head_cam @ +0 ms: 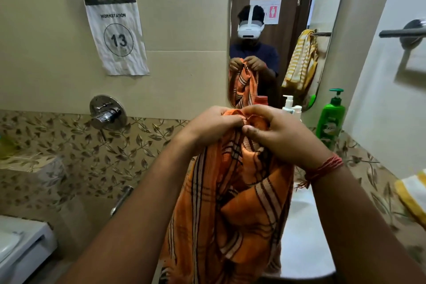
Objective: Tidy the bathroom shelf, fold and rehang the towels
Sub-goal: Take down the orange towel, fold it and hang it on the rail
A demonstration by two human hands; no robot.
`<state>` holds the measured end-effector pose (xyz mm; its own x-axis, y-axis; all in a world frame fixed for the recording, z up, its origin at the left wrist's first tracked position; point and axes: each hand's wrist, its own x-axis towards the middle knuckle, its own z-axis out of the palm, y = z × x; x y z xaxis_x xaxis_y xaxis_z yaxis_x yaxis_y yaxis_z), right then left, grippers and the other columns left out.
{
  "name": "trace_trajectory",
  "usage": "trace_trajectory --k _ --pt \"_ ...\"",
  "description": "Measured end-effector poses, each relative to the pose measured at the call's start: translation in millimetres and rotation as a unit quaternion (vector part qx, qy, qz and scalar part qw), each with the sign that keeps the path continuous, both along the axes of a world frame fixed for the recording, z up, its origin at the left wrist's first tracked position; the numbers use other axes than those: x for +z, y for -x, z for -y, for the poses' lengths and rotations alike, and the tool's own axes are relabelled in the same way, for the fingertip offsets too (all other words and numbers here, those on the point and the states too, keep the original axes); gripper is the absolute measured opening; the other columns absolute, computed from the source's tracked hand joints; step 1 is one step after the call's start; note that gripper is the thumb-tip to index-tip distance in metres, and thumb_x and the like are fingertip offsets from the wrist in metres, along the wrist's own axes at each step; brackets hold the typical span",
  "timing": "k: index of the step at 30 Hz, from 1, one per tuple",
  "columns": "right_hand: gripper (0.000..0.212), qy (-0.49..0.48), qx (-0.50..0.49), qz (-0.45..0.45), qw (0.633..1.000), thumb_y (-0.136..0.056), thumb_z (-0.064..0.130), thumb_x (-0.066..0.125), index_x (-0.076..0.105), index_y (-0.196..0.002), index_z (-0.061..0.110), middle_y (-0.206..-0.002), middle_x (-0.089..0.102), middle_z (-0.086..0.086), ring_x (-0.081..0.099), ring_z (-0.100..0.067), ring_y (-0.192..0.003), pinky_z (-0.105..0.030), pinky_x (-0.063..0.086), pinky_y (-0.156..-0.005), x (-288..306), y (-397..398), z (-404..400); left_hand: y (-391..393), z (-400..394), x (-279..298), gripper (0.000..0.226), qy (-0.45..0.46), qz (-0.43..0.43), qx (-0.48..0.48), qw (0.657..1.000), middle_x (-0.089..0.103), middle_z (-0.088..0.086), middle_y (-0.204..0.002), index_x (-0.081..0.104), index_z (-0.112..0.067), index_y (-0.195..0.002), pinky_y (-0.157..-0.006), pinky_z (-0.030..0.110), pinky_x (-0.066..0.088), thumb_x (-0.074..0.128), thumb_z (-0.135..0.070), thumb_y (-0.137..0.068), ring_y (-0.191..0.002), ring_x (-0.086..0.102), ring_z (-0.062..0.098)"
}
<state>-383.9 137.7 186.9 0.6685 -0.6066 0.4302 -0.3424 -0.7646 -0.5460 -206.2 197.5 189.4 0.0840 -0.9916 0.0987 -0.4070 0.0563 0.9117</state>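
The person stands in front of the mirror [332, 30] and holds an orange striped towel [230, 203] up at chest height over the white basin [302, 226]. The left hand [212, 127] and the right hand [281, 136] are close together, almost touching, and both pinch the upper edge of the towel with curled fingers; the rest of the cloth hangs down loose and bunched between the forearms. It looks as if the two corners or edges are being brought together, so I judge that this is the first fold of this towel and that it is not finished, because the hanging part is not yet flat or even. A yellow striped towel [412, 193] lies at the right edge of the view, beside the basin; I cannot tell if it is folded properly. In the mirror another yellow striped cloth shows, hanging on a rail behind the person. The towel bar [401, 32] on the right wall carries nothing in the part that is visible. On the shelf under the mirror stand a green pump bottle [330, 120] and a white pump bottle [288, 105] near each other; whether the shelf is already tidied is hard to say. So the folding is in progress, and the rehanging seems still to be done.
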Motion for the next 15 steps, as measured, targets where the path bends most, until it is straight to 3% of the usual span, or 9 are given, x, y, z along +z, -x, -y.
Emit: trace_trajectory --k 3,5,8,11,15 --pt "0.013 0.049 -0.048 0.001 0.998 -0.093 0.035 0.063 0.062 -0.098 0.024 -0.083 0.063 0.009 0.060 -0.003 -0.074 -0.018 0.045 -0.060 -4 -3 -2 6 -1 -3 0.023 -0.006 0.011 -0.004 1.000 0.065 0.004 -0.078 0.067 -0.007 -0.095 -0.067 0.033 0.049 0.051 -0.023 -0.098 -0.073 0.062 0.022" --pt "0.014 0.070 -0.081 -0.009 0.994 -0.093 0.038 0.062 0.060 -0.088 0.025 -0.075 0.060 0.010 0.057 -0.003 -0.068 -0.018 0.039 -0.055 -6 -2 -2 8 -2 -5 0.022 0.008 0.105 0.028 0.994 0.064 0.003 -0.080 0.067 -0.008 -0.093 -0.066 0.031 0.048 0.050 -0.022 -0.097 -0.074 0.062 0.018" --pt "0.019 0.056 -0.129 0.022 0.990 -0.092 0.041 0.060 0.063 -0.089 0.023 -0.077 0.063 0.007 0.062 -0.010 -0.074 -0.025 0.051 -0.061 -4 10 3 -5 -2 -18 0.022 0.039 0.277 0.120 0.953 0.066 -0.003 -0.078 0.063 -0.023 -0.078 -0.059 0.025 0.045 0.053 -0.010 -0.092 -0.073 0.063 0.014" --pt "0.018 0.064 -0.172 0.055 0.981 -0.090 0.042 0.062 0.065 -0.088 0.024 -0.079 0.064 0.007 0.063 -0.013 -0.077 -0.036 0.058 -0.067 0 20 6 -21 -2 -37 0.025 0.039 0.321 0.187 0.928 0.064 -0.002 -0.072 0.063 -0.021 -0.072 -0.056 0.029 0.042 0.053 -0.001 -0.084 -0.070 0.061 0.018" --pt "0.013 0.077 -0.229 0.096 0.966 -0.090 0.040 0.061 0.062 -0.087 0.028 -0.081 0.062 0.005 0.059 -0.013 -0.075 -0.029 0.052 -0.064 3 25 4 -33 5 -57 0.021 0.028 0.323 0.232 0.917 0.062 0.004 -0.074 0.061 -0.015 -0.072 -0.060 0.034 0.047 0.048 0.001 -0.076 -0.074 0.061 0.026"
